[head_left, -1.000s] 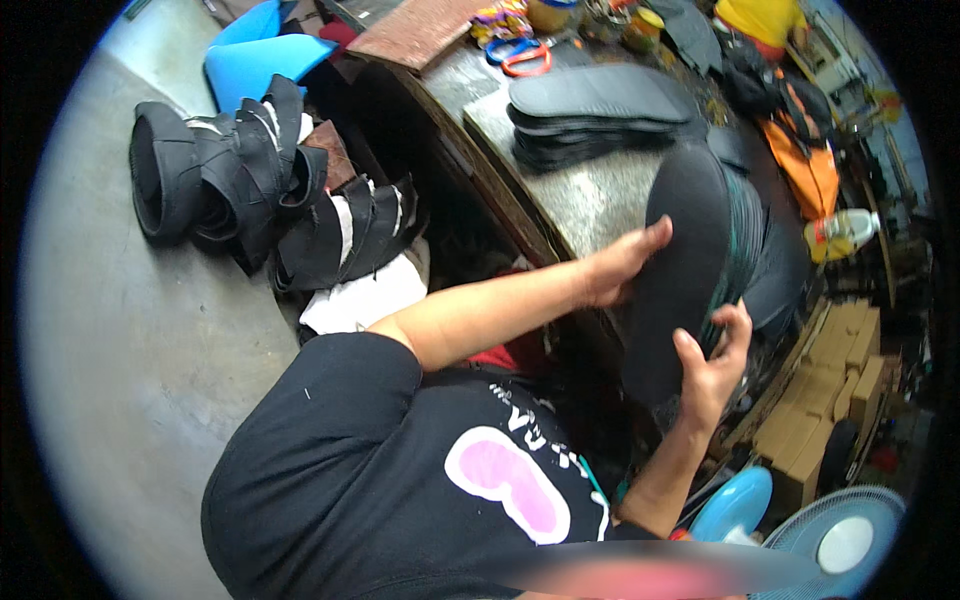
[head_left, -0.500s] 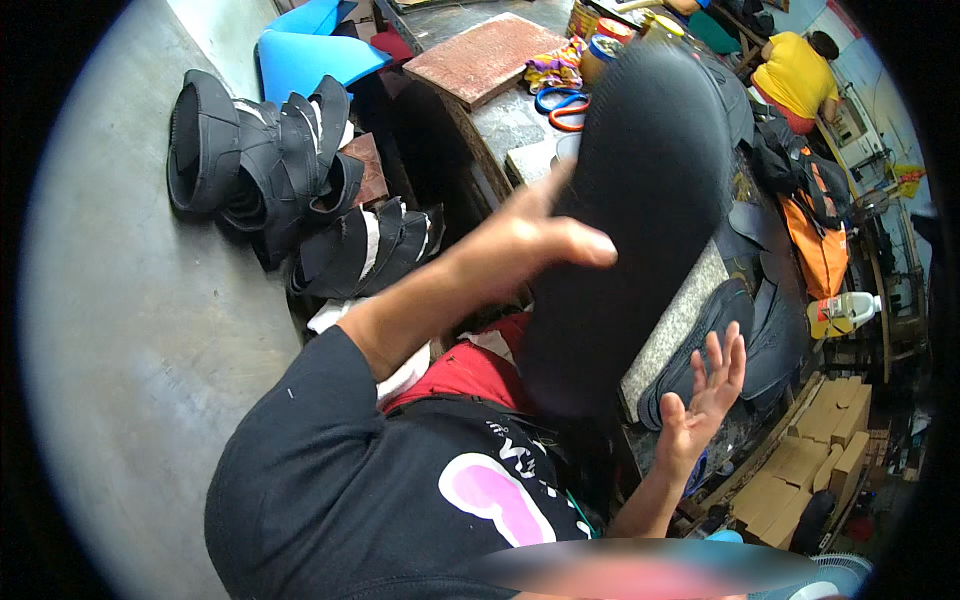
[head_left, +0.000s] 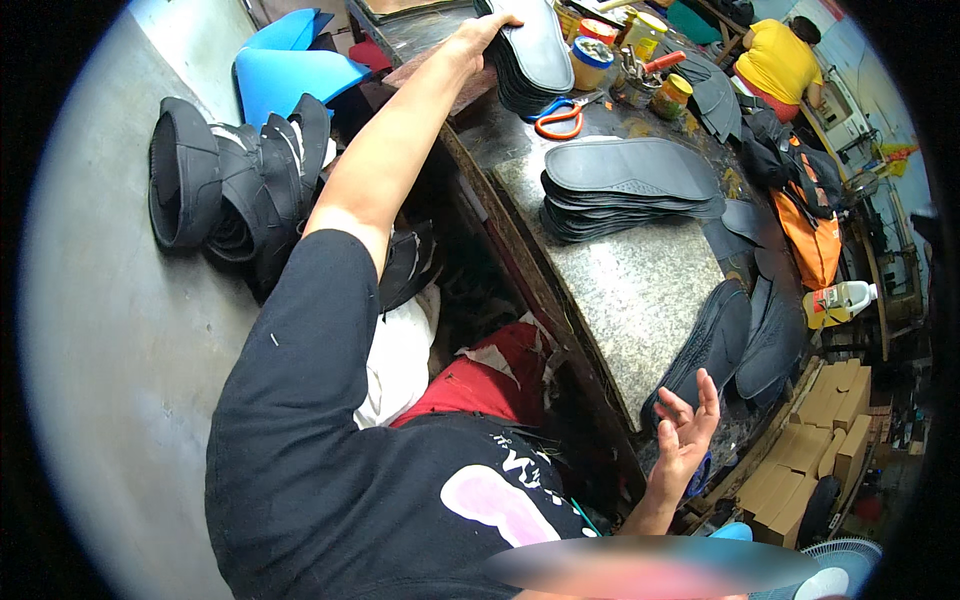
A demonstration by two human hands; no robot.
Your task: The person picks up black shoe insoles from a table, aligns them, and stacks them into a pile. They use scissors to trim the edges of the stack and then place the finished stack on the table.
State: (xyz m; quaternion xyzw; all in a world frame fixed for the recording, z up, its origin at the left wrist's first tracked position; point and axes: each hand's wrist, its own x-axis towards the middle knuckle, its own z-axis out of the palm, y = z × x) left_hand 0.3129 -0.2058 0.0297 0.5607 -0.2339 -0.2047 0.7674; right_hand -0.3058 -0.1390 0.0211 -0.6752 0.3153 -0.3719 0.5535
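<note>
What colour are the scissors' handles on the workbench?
Orange; the scissors lie beside the far stack of soles, seen in the head view.

The left hand (head_left: 478, 35) now reaches far across the desk (head_left: 640, 290), setting the black sole (head_left: 540, 40) on the far stack, while the right hand (head_left: 685, 430) hangs open, empty.

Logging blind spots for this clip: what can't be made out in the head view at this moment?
- Left hand: palm lies on the far sole stack, so its contact underneath is hidden.
- Far stack: top cut off by the picture's upper edge.
- Soles beyond the open right hand: lower ends hidden by table edge and hand.
- Jars: contents too small.
</note>
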